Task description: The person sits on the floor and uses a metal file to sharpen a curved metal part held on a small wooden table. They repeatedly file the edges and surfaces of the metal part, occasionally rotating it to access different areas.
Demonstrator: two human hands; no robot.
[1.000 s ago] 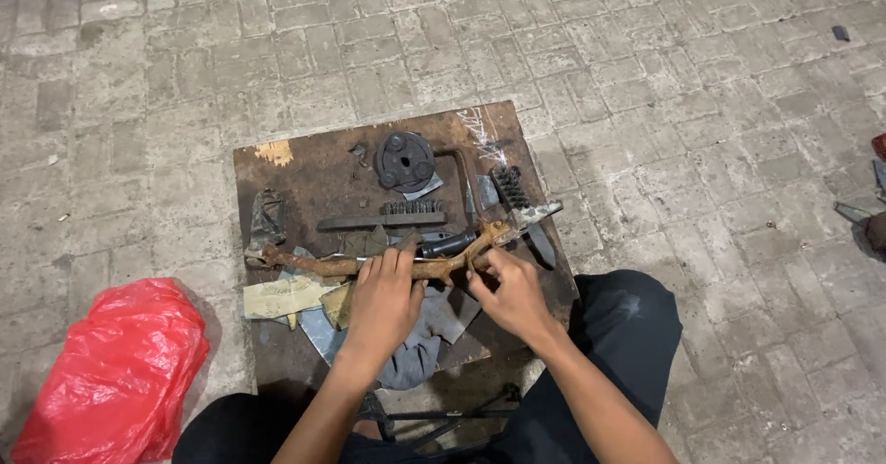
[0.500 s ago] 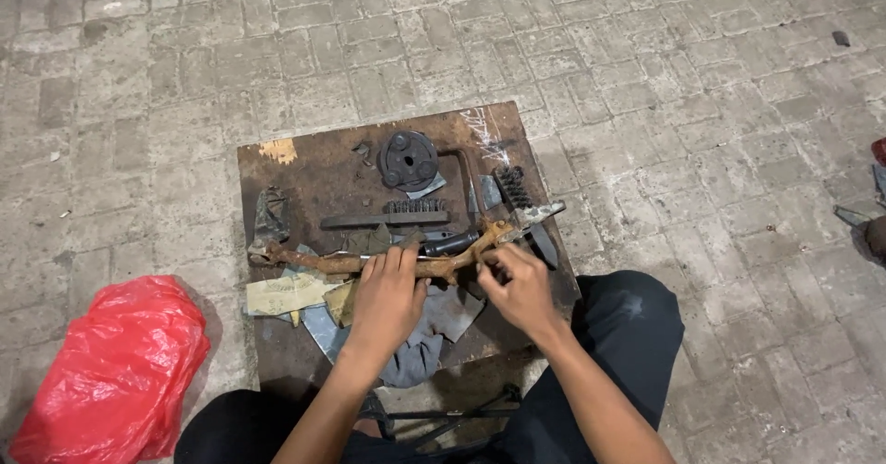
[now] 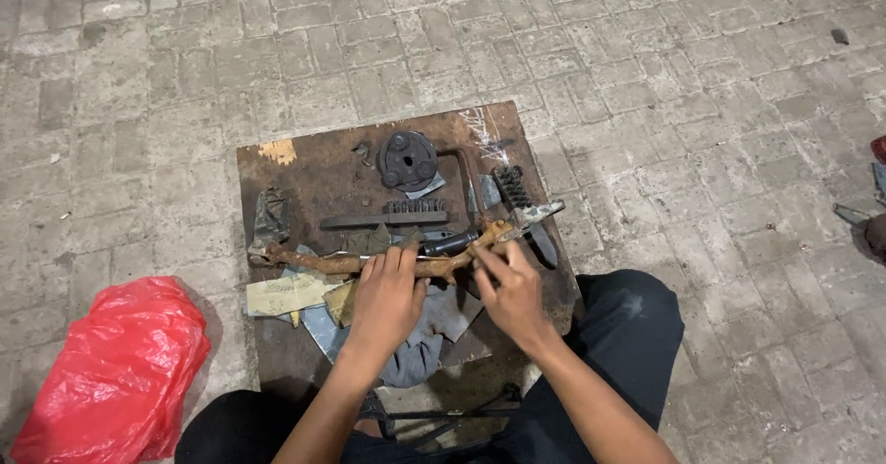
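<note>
Your left hand (image 3: 386, 296) is lying palm-down over the middle of the long rusty bar (image 3: 369, 263), fingers curled onto it and pinning it to the tabletop (image 3: 305, 183), much as it was a second ago. Your right hand (image 3: 510, 289) is sitting just beside it, fingertips pinched together at the bar's right part near the black grip (image 3: 449, 242); whether they are closed on a small piece there is too fine to tell. Since a moment ago both hands are staying almost in place, so the bar is not shifting and the work appears to be small finger work at that joint rather than a lift. The bar is lying across the front of the board, its toothed metal end (image 3: 535, 213) pointing right. Under your wrists a grey cloth (image 3: 420, 349) is spreading, with yellowish paper (image 3: 286, 293) to the left. Farther back a round black disc (image 3: 406, 160) and a flat toothed strip (image 3: 388, 217) are resting. On the paving bricks at your left a red plastic bag (image 3: 111, 372) is slumping.
</note>
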